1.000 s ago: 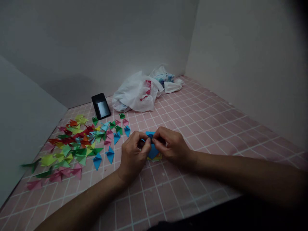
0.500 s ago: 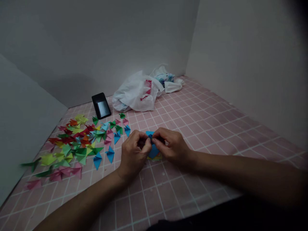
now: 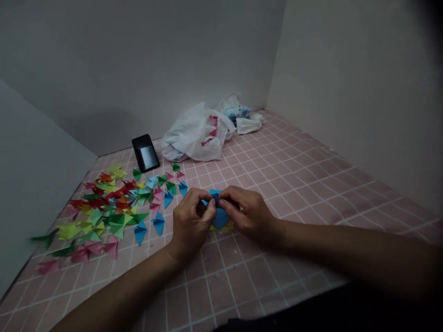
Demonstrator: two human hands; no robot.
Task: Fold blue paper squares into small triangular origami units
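Between my two hands is a piece of folded blue origami paper [image 3: 215, 199], its shape mostly covered by my fingers. My left hand [image 3: 192, 214] pinches it from the left with thumb and forefinger. From the right, my right hand [image 3: 247, 210] is closed on it the same way, and the fingertips nearly meet. Beneath lies a blue sheet [image 3: 221, 218], with a yellow paper edge [image 3: 226, 227] showing under it. Several folded blue paper cranes [image 3: 158, 223] rest to the left of my left hand.
Many folded paper cranes [image 3: 116, 219] in red, green, yellow and pink spread over the left side of the pink checked cloth [image 3: 277, 184]. Behind them a black phone-like device [image 3: 146, 153] leans near the wall. White plastic bags [image 3: 197, 133] lie at the back, and walls enclose the surface.
My left hand has shifted very slightly left, and a bit more blue paper shows between the fingers. Both hands keep their pinch; the other things stay where they were.
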